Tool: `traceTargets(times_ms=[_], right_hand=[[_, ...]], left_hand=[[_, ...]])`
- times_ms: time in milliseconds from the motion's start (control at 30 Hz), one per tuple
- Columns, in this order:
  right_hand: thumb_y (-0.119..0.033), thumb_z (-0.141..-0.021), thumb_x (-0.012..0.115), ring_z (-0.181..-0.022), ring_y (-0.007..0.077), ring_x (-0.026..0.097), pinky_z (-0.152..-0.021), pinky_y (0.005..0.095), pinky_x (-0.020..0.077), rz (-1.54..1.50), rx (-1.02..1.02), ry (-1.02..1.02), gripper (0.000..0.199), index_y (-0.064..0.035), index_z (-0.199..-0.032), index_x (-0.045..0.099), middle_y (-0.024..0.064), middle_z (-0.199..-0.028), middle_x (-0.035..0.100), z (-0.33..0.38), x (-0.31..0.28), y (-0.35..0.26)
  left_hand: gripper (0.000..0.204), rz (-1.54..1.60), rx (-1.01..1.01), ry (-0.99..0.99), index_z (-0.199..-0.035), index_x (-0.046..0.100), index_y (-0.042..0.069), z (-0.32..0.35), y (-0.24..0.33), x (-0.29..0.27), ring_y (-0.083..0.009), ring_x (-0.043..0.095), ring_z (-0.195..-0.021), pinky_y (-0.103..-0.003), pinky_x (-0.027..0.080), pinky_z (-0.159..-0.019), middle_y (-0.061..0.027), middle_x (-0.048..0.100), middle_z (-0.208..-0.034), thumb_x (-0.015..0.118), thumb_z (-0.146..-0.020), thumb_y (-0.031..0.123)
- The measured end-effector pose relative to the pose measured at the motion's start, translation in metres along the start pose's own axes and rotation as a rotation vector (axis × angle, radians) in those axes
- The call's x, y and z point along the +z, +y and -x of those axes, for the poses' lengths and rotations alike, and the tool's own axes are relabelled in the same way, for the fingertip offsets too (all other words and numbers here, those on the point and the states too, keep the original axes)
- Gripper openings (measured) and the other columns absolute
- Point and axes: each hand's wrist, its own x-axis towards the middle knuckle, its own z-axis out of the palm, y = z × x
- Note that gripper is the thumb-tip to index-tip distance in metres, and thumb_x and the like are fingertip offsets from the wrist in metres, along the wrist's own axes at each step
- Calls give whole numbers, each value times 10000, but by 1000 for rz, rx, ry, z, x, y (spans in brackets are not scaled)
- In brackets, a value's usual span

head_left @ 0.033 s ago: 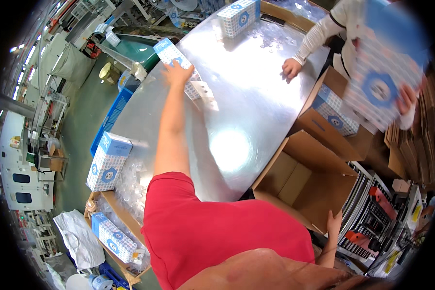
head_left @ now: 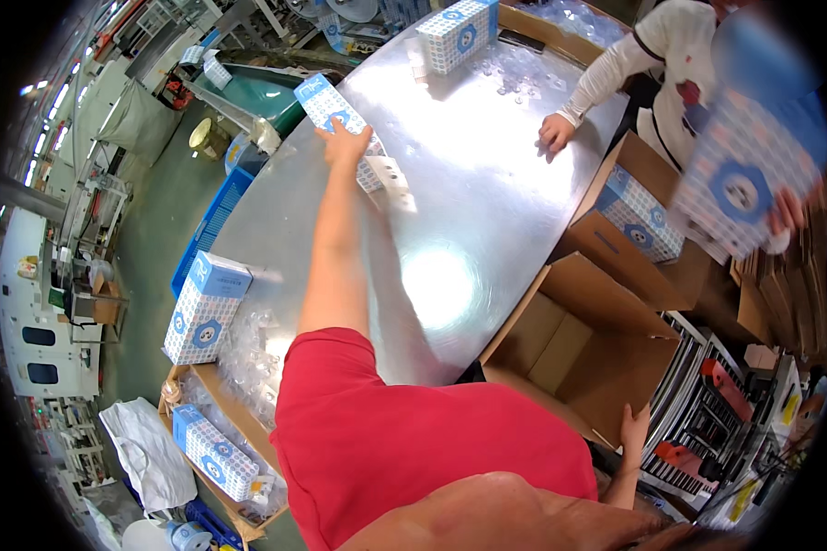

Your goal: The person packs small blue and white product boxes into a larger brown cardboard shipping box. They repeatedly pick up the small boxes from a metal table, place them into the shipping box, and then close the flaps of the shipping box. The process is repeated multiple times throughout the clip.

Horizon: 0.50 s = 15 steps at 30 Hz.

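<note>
On the far left of the metal table, my left hand (head_left: 345, 144) is wrapped across a long white-and-blue patterned box (head_left: 317, 96), which lies at a slant. The near end of this box has its pale flaps (head_left: 392, 174) open. My right hand (head_left: 634, 428) grips the near right wall of an open, bare-bottomed cardboard carton (head_left: 606, 376) beside the table. Part of the right fingers is hidden behind the carton's wall.
A co-worker's hand (head_left: 555, 134) rests on the table (head_left: 450, 197); their other hand holds a blurred patterned box (head_left: 735, 184). Another carton (head_left: 616, 248) contains a patterned box. More boxes stand at the far edge (head_left: 458, 39) and left (head_left: 207, 308). Clear plastic pieces (head_left: 253, 354) lie nearby.
My left hand has shifted slightly right along the box, its fingers closer together. The co-worker's held box has moved right and a little down. My right hand stays on the carton.
</note>
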Motion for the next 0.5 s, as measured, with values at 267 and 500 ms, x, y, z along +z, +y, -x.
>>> traceTargets(times_ms=[267, 500], right_hand=[[-26, -779, 610, -1255, 374, 389, -1025, 379, 332, 124, -176, 164, 768, -42, -1432, 207, 247, -1377, 358, -1, -1, -35], [-66, -726, 665, -1337, 374, 253, -1083, 511, 229, 585, -613, 99, 664, -38, -1333, 396, 210, -1448, 249, -17, -11, -92]], left_hand=[[1058, -57, 112, -80, -1439, 213, 29, 29, 0, 17, -467, 358, -1254, -440, 393, -981, -312, 106, -1470, 660, -640, 559], [1019, -52, 317, -161, -1442, 185, 65, 125, -13, 19, -460, 449, -1164, -477, 446, -910, -291, 123, -1469, 692, -669, 492]])
